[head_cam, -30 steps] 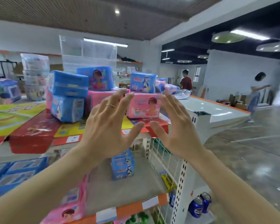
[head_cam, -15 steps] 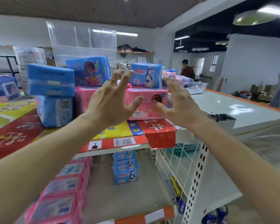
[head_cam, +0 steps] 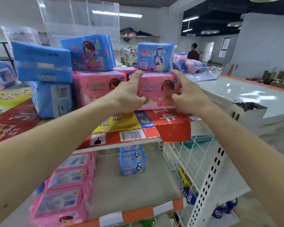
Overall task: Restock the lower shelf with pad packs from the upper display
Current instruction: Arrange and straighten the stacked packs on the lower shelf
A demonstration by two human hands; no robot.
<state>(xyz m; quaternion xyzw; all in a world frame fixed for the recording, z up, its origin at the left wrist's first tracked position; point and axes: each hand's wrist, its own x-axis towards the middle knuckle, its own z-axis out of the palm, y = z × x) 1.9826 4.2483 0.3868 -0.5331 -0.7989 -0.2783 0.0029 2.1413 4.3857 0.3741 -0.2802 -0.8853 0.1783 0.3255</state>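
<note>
Here both hands clamp the pink pack [head_cam: 157,90] at the top shelf's [head_cam: 138,141] front right corner, left hand [head_cam: 126,95] on its left end, right hand [head_cam: 187,94] on its right. A blue pack [head_cam: 154,57] rides on top, so lift level and slowly, then lower to the bare middle of the lower shelf [head_cam: 138,194].

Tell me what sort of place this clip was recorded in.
Probably a mock shop or stockroom: a white metal shelving unit with orange price-label strips, pink and blue plastic-wrapped pad packs stacked on top, and cardboard boxes on a bare concrete floor behind.
</note>
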